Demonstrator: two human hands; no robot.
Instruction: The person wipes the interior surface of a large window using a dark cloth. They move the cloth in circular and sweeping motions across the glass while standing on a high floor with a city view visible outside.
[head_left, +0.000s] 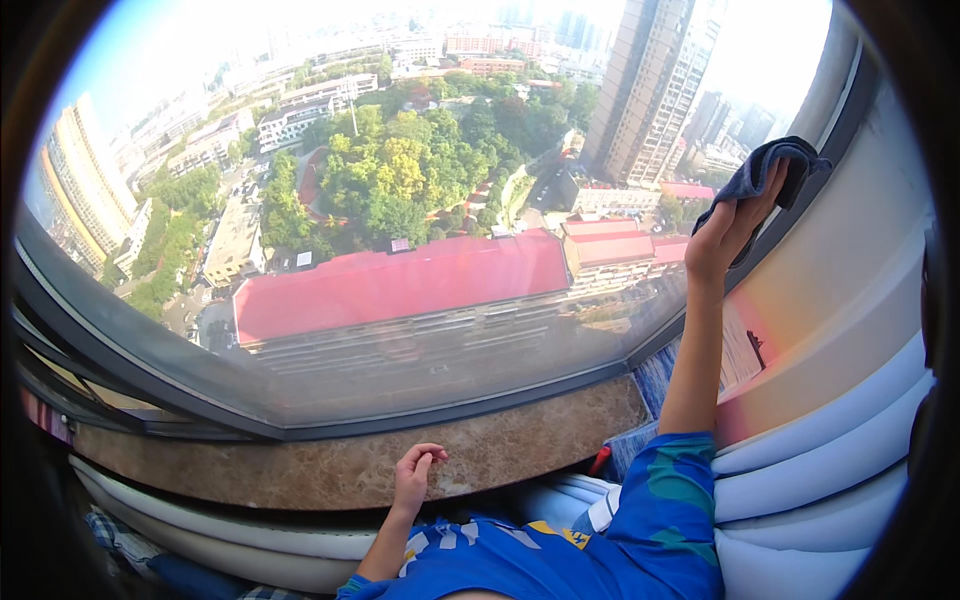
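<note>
My right hand (724, 229) is raised at the end of an outstretched arm and holds a dark blue cloth (757, 169). The cloth is folded about the fingers and lies against the right side of the window, by its dark frame (806, 172). Low in the middle, my left hand (415, 474) hovers above a brown marbled stone windowsill (517, 435). Its fingers are loosely curled, and nothing shows in them. The large window pane (450, 379) fills most of the view before me, with faint reflections along its lower part.
Pale padded cushions (817, 442) stand at the right, and a light padded edge (225, 529) runs below the sill. A colourful printed wall panel (750, 337) borders the frame. A red object (600, 460) sits near the sill's right end. Outside, buildings and trees lie far below.
</note>
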